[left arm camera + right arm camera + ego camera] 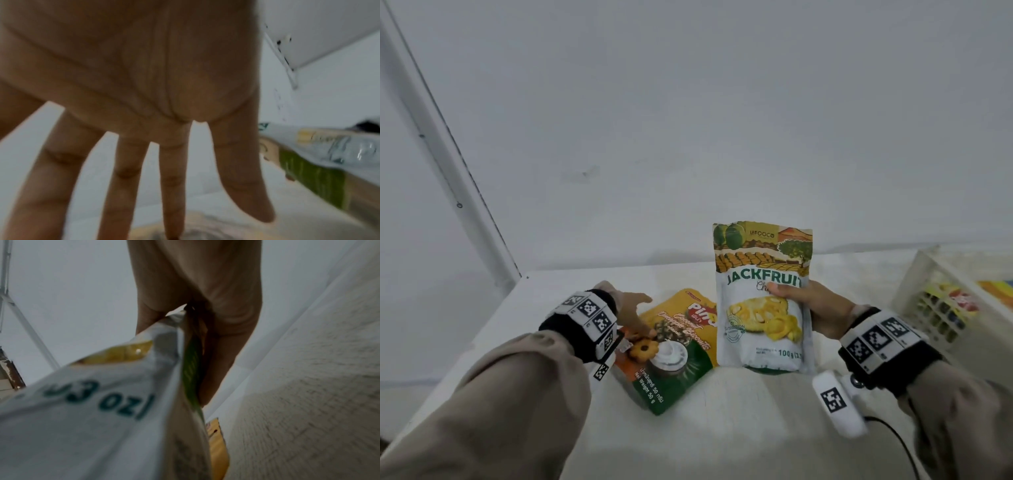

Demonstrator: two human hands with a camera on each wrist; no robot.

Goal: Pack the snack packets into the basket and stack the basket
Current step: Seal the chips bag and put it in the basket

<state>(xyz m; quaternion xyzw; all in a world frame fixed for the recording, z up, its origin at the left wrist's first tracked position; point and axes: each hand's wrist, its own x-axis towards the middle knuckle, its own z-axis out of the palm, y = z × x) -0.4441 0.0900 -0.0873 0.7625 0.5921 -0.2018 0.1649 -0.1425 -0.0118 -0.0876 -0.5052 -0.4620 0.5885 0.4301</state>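
The right hand (813,308) holds the jackfruit pouch (762,298) upright above the desk (722,428), its grip closed on the pouch's right edge, thumb on the front and fingers behind. The left hand (626,308) has its grip open, fingers (127,178) spread and straight, over the biscuit packet (671,356), which lies flat on the desk just left of the pouch; whether the fingertips touch the packet is unclear. The white basket (914,291) sits at the desk's right edge, well apart from both hands, with colourful packets showing inside it.
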